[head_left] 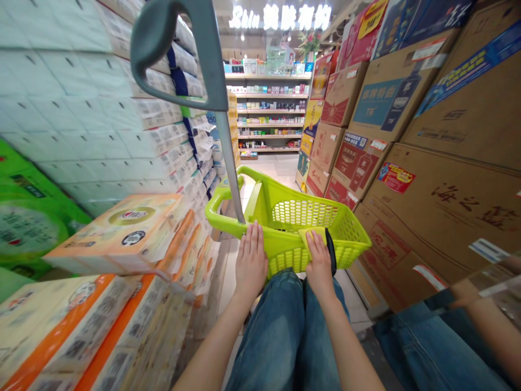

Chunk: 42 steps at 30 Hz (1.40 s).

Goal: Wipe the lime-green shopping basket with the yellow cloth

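Observation:
A lime-green shopping basket [280, 244] with slotted walls stands in front of my knees. From its left end rises a grey metal pole topped by a dark grey loop handle [215, 103]. My left hand [251, 258] rests on the near rim beside the foot of the pole, its fingers stretched out flat. Further right, my right hand [318, 266] presses a yellow cloth [308, 234] against the same rim, fingers over it. A black curved strip [330, 250] shows just right of those fingers; I cannot tell what it belongs to.
Stacked tissue packs [118, 228] line the left side close to my arm. Tall cardboard cartons [451, 206] wall off the right. An aisle floor [277, 168] runs ahead to stocked shelves [271, 119]. Denim legs [439, 347] and an arm appear at the lower right, possibly a reflection.

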Tool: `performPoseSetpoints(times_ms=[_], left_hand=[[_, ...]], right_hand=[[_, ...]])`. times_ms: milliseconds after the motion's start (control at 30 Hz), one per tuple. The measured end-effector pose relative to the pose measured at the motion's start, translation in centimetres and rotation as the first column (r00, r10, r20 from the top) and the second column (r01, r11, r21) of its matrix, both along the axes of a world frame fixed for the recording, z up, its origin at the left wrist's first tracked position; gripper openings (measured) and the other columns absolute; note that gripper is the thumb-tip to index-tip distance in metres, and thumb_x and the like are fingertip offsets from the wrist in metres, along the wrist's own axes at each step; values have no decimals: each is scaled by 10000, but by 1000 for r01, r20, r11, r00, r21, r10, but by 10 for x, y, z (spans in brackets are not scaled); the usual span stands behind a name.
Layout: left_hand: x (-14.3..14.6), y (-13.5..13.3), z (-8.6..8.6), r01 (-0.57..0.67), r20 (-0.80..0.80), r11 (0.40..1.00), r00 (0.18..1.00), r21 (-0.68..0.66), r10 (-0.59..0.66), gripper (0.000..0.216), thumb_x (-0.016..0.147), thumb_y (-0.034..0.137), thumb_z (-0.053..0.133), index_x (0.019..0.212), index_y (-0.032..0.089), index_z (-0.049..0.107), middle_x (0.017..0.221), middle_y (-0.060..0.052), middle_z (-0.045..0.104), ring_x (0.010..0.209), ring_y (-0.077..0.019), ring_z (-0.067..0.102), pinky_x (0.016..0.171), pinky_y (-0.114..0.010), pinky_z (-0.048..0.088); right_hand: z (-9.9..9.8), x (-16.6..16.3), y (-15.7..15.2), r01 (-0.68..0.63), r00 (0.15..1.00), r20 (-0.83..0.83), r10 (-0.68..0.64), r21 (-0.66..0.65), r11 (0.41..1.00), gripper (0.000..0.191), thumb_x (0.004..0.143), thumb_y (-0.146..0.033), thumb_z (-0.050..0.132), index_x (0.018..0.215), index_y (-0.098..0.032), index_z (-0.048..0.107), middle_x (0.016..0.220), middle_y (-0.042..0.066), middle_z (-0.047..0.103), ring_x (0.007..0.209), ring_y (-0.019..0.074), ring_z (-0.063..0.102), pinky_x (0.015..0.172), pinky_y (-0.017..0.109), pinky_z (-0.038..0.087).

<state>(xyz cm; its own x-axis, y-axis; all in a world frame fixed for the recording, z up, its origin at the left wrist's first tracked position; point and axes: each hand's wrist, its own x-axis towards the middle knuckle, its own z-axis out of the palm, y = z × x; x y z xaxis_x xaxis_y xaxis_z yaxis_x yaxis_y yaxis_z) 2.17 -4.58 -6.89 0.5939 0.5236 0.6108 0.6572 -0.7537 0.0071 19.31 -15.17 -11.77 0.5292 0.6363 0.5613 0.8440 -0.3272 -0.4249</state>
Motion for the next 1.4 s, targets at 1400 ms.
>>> performPoseSetpoints(times_ms=[1400], left_hand=[[-1,4,-6,-14,14,997,1000,70,13,741,900,70,344,1569,104,26,1615,-146,257,1508,-245,188,1198,-448,305]], right_hand=[[52,-90,66,-271,949,-168,269,9,963,840,699,61,341,1515,-135,360,1607,97,300,1516,223,161,1228,493,191]])
